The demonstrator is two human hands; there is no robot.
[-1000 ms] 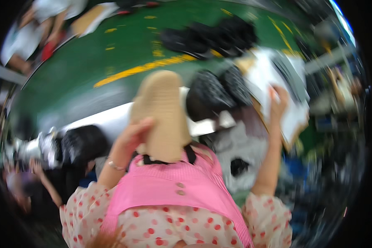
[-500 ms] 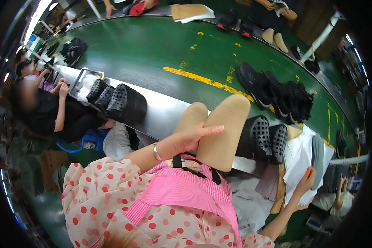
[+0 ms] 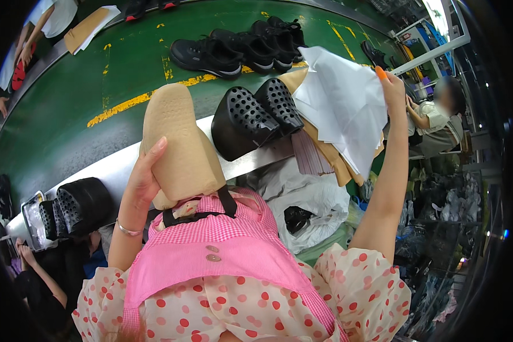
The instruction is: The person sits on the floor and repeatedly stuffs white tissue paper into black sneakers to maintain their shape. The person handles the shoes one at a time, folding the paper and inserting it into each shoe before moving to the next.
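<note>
My left hand (image 3: 141,181) is closed around a pair of beige insoles (image 3: 179,134), held upright against my pink apron, the thumb across the front one. Most of the second insole is hidden behind it. Off to the right, my right hand (image 3: 392,94) pinches the edge of some white paper sheets (image 3: 342,108). Something orange shows at its fingertips. Brown paper (image 3: 328,157) lies under the white sheets. Between my hands stand black perforated shoe forms (image 3: 245,117), the nearest one beside the insoles.
A pale metal bench (image 3: 122,159) runs across in front of me. Beyond it, black shoes (image 3: 233,48) stand in a row on the green surface. More black perforated forms (image 3: 82,205) and a tray (image 3: 31,219) sit left. A white plastic bag (image 3: 319,205) lies below the paper.
My view has turned to the right. My right arm has reached outward and up with the white paper, which is now spread wider. My left hand still grips the insoles.
</note>
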